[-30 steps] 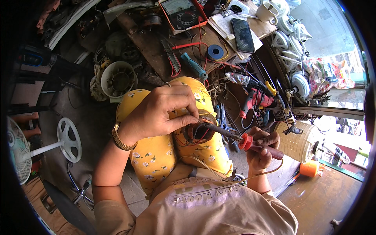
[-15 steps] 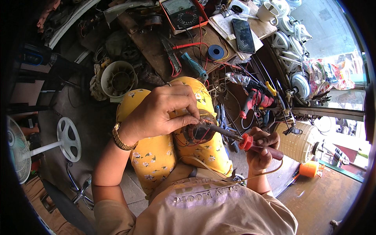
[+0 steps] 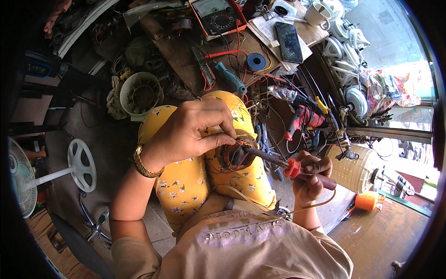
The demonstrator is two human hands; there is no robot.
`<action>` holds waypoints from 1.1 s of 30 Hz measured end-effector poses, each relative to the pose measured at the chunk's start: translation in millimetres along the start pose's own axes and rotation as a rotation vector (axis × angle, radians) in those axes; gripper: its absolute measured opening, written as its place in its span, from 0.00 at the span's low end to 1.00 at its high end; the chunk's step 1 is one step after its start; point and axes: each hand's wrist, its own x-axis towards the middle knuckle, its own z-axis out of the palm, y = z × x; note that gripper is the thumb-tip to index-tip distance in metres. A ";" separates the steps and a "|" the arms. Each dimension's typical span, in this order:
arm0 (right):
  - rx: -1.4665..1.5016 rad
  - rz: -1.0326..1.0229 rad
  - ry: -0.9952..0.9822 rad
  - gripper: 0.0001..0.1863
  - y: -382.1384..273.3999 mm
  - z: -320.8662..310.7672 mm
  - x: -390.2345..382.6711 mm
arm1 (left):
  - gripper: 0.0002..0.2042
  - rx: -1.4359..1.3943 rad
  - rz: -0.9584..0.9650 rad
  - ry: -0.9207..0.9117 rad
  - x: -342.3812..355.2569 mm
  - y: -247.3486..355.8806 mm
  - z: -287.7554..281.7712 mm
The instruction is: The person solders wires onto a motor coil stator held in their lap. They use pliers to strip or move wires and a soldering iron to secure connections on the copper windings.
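- Very little had changed over the last second: your left hand (image 3: 200, 128) and right hand (image 3: 312, 174) kept almost the same places, well apart from each other.
- Your left thumb and forefinger were pinched together on what looked like a thin wire (image 3: 238, 140), at the upper edge of the coil-wound ring (image 3: 224, 160).
- A faint grey haze had shown near the inside of that ring half a second earlier; it had thinned, and the dark opening looked clearer.
- Your right hand was wrapped around the handle of the soldering iron (image 3: 267, 157), just behind its red collar, and that grip had not shifted.
- The iron's shaft slanted across the ring's edge, its tip just beside your left fingertips; you could not tell from this view whether tip and wire touched.
- The ring sat tilted on your right thigh, over the yellow flowered trousers (image 3: 179, 186), much where it had been.
- Such steadiness suggested fine work at one spot, with the fading haze perhaps marking a pause in heating.
- On the desk (image 3: 179, 60), the multimeter (image 3: 213, 18) and blue spool (image 3: 256, 62) had stayed put.
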 end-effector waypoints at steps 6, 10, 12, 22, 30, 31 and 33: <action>-0.044 0.017 -0.046 0.17 -0.7 -4.0 -0.9 | 0.08 -0.005 -0.002 0.000 -0.6 0.0 0.6; -0.021 -0.013 -0.020 0.19 -0.5 0.4 0.8 | 0.08 0.001 0.007 -0.015 0.3 -0.6 0.7; -0.019 -0.012 -0.025 0.19 -0.6 0.1 0.5 | 0.08 -0.001 0.006 -0.021 -0.2 -0.7 1.1; -0.056 -0.008 -0.054 0.17 1.7 -5.9 -1.4 | 0.08 -0.004 0.006 -0.028 -0.5 -0.2 1.1; -0.046 -0.007 -0.053 0.17 1.7 -6.5 -2.0 | 0.08 -0.001 0.002 -0.040 -0.2 0.5 1.1; -0.043 -0.007 -0.058 0.17 1.6 -6.6 -1.9 | 0.08 0.000 0.005 -0.039 -0.2 0.4 1.1; -0.044 -0.005 -0.053 0.17 2.1 -7.1 -2.5 | 0.08 0.006 0.007 -0.040 0.0 0.4 1.3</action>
